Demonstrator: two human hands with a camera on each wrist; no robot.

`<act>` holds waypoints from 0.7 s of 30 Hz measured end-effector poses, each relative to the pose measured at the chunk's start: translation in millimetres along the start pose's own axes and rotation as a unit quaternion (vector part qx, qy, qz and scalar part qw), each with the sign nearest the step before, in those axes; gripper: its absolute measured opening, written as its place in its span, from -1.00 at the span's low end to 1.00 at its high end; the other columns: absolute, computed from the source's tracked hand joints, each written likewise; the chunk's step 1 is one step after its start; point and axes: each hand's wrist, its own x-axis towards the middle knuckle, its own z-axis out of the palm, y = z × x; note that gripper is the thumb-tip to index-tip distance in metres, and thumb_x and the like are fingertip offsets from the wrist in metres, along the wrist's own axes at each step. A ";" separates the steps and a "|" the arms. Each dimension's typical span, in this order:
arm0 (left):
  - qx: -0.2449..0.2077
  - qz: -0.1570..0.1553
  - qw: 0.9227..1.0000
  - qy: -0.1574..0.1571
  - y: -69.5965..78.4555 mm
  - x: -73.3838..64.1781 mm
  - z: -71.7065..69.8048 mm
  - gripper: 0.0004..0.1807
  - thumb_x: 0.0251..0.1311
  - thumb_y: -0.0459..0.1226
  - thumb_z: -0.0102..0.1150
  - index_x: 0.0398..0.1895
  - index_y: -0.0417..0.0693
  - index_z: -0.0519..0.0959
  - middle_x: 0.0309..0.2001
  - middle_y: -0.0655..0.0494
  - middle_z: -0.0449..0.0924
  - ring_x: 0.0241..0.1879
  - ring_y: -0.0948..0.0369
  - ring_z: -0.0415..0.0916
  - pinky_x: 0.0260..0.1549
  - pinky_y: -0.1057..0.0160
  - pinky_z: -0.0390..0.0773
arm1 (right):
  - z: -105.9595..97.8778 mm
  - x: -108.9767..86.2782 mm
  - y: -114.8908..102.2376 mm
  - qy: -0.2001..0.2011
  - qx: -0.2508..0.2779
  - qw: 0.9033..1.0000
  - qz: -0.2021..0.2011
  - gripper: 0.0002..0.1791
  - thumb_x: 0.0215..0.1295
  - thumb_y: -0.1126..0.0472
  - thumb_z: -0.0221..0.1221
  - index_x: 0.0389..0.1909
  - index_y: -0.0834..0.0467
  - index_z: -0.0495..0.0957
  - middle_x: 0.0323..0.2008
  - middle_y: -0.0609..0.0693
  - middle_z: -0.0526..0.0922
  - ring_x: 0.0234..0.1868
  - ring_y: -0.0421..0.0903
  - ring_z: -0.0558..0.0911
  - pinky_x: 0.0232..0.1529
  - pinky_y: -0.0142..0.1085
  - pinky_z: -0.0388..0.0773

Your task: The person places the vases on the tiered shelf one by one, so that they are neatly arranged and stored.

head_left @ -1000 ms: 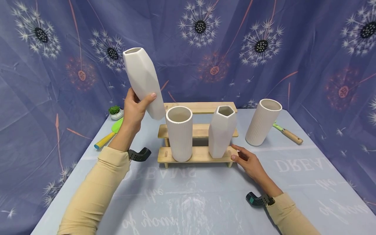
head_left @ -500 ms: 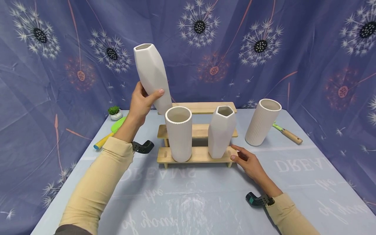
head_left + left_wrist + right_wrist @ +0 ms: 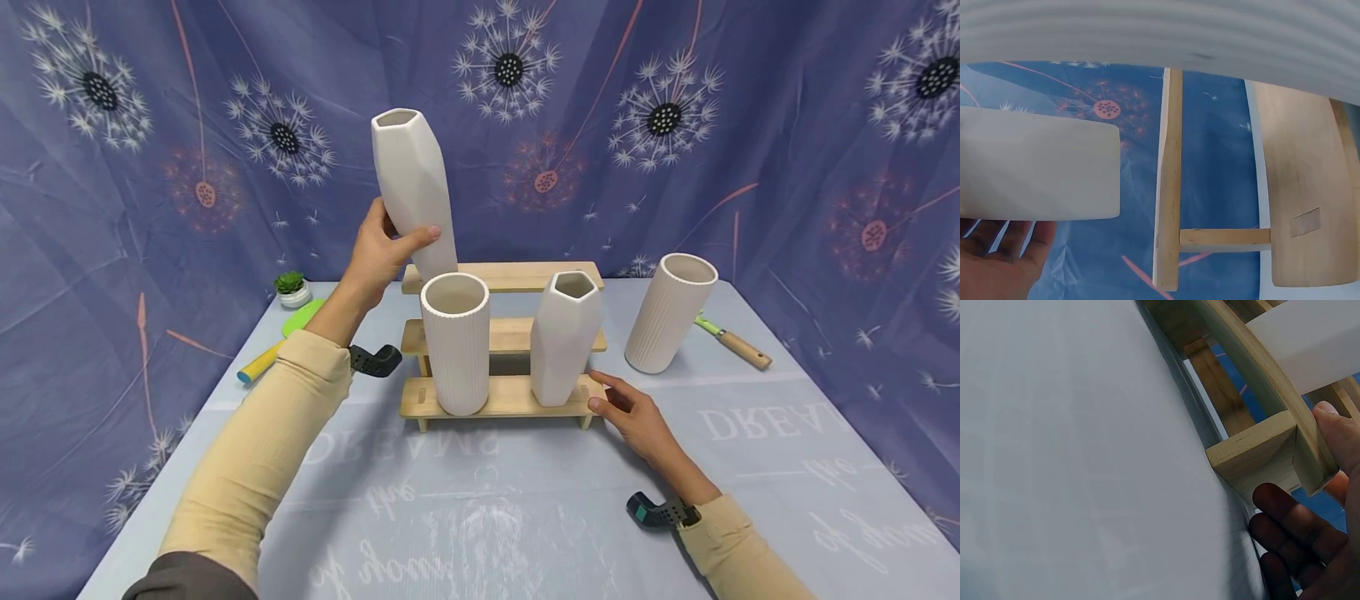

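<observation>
In the head view my left hand (image 3: 381,250) grips a white faceted vase (image 3: 415,179) by its lower part. The vase is upright with a slight tilt, over the left end of the wooden three-tier stand's top board (image 3: 525,275). In the left wrist view a gap shows between the vase's base (image 3: 1085,169) and that board (image 3: 1169,181). My right hand (image 3: 633,418) pinches the right end of the lowest board (image 3: 513,398), thumb (image 3: 1332,422) on top. On this lowest board stand a ribbed white vase (image 3: 461,367) and another faceted vase (image 3: 564,350).
Right of the stand, another ribbed vase (image 3: 667,317) stands on the cloth-covered table (image 3: 555,500), partly before a wooden-handled green tool (image 3: 742,347). At left are a small potted succulent (image 3: 292,289) and a green tool with a yellow handle (image 3: 261,362). A patterned curtain (image 3: 480,217) hangs behind.
My left hand has carried the faceted vase rightward, from left of the stand to over its top board, and the vase has become more upright. The right hand has kept its place.
</observation>
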 end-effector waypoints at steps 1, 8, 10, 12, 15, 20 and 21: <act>0.005 -0.001 1.000 -0.004 0.2 1.2 0.6 -0.16 0.00 -0.14 0.36 0.34 0.03 0.13 0.21 -0.05 0.35 0.15 0.11 0.39 0.13 0.03 0.42 | 0.0 -0.1 0.0 0.000 0.000 1.000 -0.001 -0.41 0.27 -0.11 0.14 0.31 -0.08 0.34 0.32 0.18 0.35 0.23 0.17 0.44 0.19 0.09 0.37; 0.016 -0.003 1.000 -0.027 -0.3 9.5 6.4 -0.17 0.02 -0.18 0.34 0.33 0.00 0.10 0.22 -0.04 0.32 0.16 0.10 0.37 0.13 0.04 0.42 | -0.3 -0.5 -0.1 -0.002 0.005 1.000 -0.008 -0.40 0.27 -0.12 0.14 0.32 -0.08 0.34 0.34 0.15 0.33 0.26 0.17 0.42 0.21 0.09 0.36; 0.014 -0.004 0.999 -0.032 -0.4 11.2 8.3 -0.16 0.01 -0.19 0.35 0.33 0.00 0.09 0.23 -0.04 0.32 0.17 0.10 0.38 0.14 0.04 0.42 | -0.2 -0.6 -0.1 -0.002 0.008 1.000 -0.011 -0.41 0.27 -0.11 0.14 0.31 -0.07 0.34 0.34 0.14 0.33 0.26 0.18 0.41 0.21 0.09 0.35; 0.015 -0.007 0.999 -0.037 -0.4 12.5 9.9 -0.16 0.00 -0.20 0.35 0.32 0.01 0.09 0.24 -0.04 0.32 0.17 0.10 0.39 0.13 0.04 0.43 | 0.0 -0.6 0.1 -0.001 0.010 1.000 -0.013 -0.41 0.28 -0.09 0.15 0.31 -0.06 0.34 0.34 0.14 0.33 0.26 0.17 0.42 0.22 0.09 0.35; 0.019 -0.012 0.999 -0.043 -0.5 13.4 11.8 -0.15 0.00 -0.20 0.36 0.32 0.01 0.08 0.24 -0.04 0.31 0.18 0.09 0.40 0.13 0.03 0.44 | 0.1 -0.8 -0.4 -0.002 0.011 1.000 -0.010 -0.42 0.29 -0.07 0.14 0.32 -0.06 0.34 0.34 0.14 0.34 0.24 0.16 0.43 0.21 0.08 0.36; 0.029 -0.018 0.998 -0.044 -1.7 15.4 14.1 -0.13 0.00 -0.19 0.36 0.33 0.00 0.06 0.25 -0.04 0.31 0.18 0.08 0.40 0.13 0.03 0.44 | -2.0 -5.1 -13.2 -0.005 0.005 1.000 -0.004 -0.42 0.31 0.00 0.14 0.33 0.01 0.32 0.32 0.21 0.35 0.21 0.17 0.44 0.19 0.09 0.37; 0.029 -0.017 0.998 -0.045 -2.1 16.1 14.7 -0.14 0.00 -0.19 0.36 0.32 -0.01 0.06 0.24 -0.04 0.31 0.18 0.07 0.40 0.12 0.03 0.44 | -2.7 -6.7 -17.8 -0.005 0.005 1.000 -0.004 -0.42 0.31 0.01 0.14 0.33 0.04 0.32 0.31 0.22 0.35 0.20 0.18 0.44 0.18 0.09 0.37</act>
